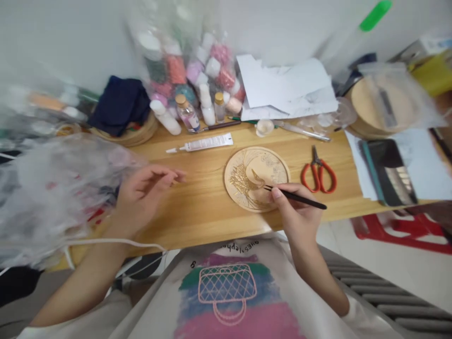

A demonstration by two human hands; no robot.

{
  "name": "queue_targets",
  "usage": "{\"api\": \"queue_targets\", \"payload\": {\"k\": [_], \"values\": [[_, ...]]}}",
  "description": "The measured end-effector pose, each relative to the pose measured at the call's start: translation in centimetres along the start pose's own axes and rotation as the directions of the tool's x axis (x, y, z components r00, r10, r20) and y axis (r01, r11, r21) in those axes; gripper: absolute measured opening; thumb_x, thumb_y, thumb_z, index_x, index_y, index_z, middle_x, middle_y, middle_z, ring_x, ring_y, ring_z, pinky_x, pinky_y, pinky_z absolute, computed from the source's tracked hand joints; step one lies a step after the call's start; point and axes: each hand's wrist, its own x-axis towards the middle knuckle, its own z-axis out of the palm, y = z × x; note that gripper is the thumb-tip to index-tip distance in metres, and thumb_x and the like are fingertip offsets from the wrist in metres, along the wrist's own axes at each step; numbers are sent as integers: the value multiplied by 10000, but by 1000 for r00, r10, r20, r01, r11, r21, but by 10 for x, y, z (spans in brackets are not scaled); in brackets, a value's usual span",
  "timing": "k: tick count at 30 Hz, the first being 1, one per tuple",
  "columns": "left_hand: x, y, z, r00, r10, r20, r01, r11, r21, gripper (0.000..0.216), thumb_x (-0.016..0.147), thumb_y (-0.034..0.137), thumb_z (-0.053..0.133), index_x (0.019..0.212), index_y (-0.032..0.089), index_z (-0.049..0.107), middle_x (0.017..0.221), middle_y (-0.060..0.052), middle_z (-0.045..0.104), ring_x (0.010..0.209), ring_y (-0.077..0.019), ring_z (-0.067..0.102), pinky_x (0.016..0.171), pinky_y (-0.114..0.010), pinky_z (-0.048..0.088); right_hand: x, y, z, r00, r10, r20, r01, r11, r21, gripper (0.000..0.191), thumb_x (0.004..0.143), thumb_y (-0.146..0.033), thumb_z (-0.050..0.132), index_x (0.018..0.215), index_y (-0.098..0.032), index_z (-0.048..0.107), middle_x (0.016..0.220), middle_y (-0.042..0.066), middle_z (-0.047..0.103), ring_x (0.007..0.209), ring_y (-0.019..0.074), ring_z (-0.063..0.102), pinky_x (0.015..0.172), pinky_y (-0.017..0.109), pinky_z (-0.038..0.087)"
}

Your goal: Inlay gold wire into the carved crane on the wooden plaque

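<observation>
Black tweezers (300, 197) are in my right hand (300, 209), held between thumb and fingers. Their tips point left over a round wooden disc (237, 195), close to a gold bird shape (257, 178) on it. Gold line patterns and small flower outlines cover the disc, which lies flat on the table. My left hand (144, 195) hovers left of the disc, apart from it. Its thumb and fingertips come together, slightly blurred; anything between them is too small to see.
Red-handled pliers (318, 176) lie right of the disc, a white glue tube (208, 142) behind it. Bottles (187, 113), white papers (286, 89) and a craft knife (305, 132) line the back. Crumpled plastic bags (52, 188) sit at left, with a white cable (116, 241) in front. A dark phone-like object (386, 165) lies right.
</observation>
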Motion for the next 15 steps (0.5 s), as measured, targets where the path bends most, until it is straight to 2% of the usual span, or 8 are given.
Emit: {"api": "queue_targets", "payload": {"k": [2, 6, 9, 15], "values": [[-10, 10, -4, 999, -38, 15, 39, 995, -89, 128, 951, 269, 598, 874, 201, 673, 869, -26, 762, 776, -143, 705, 674, -269, 580, 2, -3, 1, 998, 28, 58, -30, 999, 30, 59, 777, -270, 771, 789, -227, 732, 658, -16, 711, 583, 131, 661, 569, 257, 539], [-21, 28, 3, 994, -35, 99, 63, 951, -302, 159, 944, 324, 619, 882, 199, 694, 865, -46, 758, 776, -148, 703, 685, -274, 576, -1, -10, 4, 989, 39, 139, -46, 998, 45, 76, 771, -287, 774, 799, -224, 742, 686, -3, 721, 603, 134, 662, 589, 264, 544], [-19, 39, 12, 986, -22, 162, 89, 905, -415, 181, 954, 341, 604, 879, 199, 688, 845, -48, 745, 771, -151, 703, 677, -273, 572, -7, -14, 1, 990, 19, 143, -23, 999, 28, 82, 761, -284, 777, 795, -217, 744, 710, 8, 736, 626, 142, 675, 597, 267, 557], [-13, 54, 26, 971, 34, 238, 99, 845, -525, 181, 943, 351, 622, 864, 196, 671, 814, -39, 723, 739, -142, 681, 666, -267, 547, -19, -15, -13, 991, 18, 131, -27, 998, 63, 80, 773, -280, 762, 783, -208, 731, 642, -8, 705, 586, 128, 664, 583, 251, 557]]}}
